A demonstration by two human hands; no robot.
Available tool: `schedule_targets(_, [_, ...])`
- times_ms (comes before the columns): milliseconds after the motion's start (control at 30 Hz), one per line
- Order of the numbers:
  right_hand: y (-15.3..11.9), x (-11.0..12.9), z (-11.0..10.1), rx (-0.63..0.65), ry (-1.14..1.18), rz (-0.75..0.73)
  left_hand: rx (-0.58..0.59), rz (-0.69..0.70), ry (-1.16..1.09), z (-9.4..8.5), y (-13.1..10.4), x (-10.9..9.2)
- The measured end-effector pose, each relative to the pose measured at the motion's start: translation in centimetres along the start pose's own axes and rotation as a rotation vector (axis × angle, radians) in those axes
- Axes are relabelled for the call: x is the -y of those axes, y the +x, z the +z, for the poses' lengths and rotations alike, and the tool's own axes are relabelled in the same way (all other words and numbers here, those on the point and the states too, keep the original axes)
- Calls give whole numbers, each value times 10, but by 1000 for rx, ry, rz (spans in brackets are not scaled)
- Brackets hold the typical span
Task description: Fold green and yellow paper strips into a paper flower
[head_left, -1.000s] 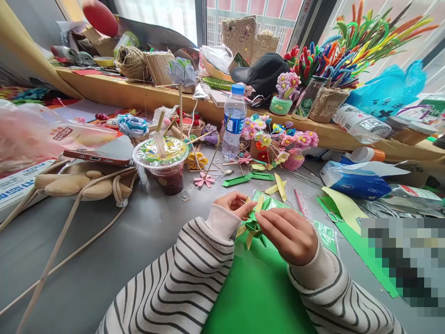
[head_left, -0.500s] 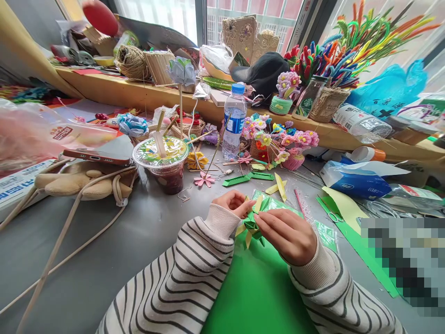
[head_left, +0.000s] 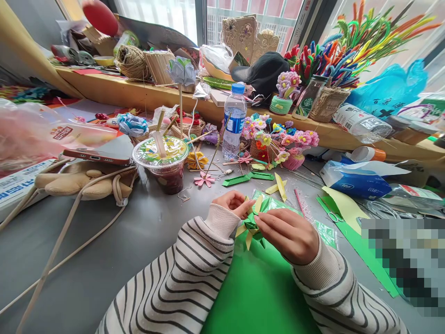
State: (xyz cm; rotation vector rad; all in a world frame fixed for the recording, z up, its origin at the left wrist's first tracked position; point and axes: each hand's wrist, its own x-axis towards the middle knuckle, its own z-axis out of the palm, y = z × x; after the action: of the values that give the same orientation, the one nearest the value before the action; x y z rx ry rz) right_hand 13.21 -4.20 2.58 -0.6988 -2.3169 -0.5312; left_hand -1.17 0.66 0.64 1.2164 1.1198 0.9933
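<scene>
Between my hands is a green and yellow folded-paper piece [head_left: 251, 224] with pointed strips sticking out around it. My left hand [head_left: 233, 202] pinches its upper left side with thumb and fingers. From the right, my right hand [head_left: 290, 234] grips its edge between thumb and fingertips. Parts of the piece are hidden by my fingers. Beneath it lie a glossy green sheet [head_left: 257, 292] and a clear plastic wrapper [head_left: 327, 234]. Just beyond my hands are folded yellow strips [head_left: 277, 187] and folded green strips [head_left: 236, 180].
A lidded drink cup [head_left: 162, 171] stands at left, near a phone [head_left: 100, 157] on a beige bag [head_left: 76, 181]. Farther back are a water bottle [head_left: 235, 125] and crocheted flowers [head_left: 278, 139]. Scissors [head_left: 333, 216] and green paper [head_left: 368, 260] lie at right.
My right hand has shifted very slightly to the right at the paper piece. My left hand stays in place, and both keep their hold.
</scene>
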Motion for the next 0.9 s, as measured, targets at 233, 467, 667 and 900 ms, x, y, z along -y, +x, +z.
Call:
schedule_targets(233, [0,0,0,19,18,-1,12,-1,-21,-1,1,3])
schedule_targets(467, [0,-13,-6,-64,194,374,57,29,-173,-5,3,-3])
schedule_targets(667, [-2,-11,0,-149,609,1107,196,68,-238,-3,0,-4])
schedule_targets(900, [6,-5,-1,-122,675,1331,235,85,-234,-1,-2,-1])
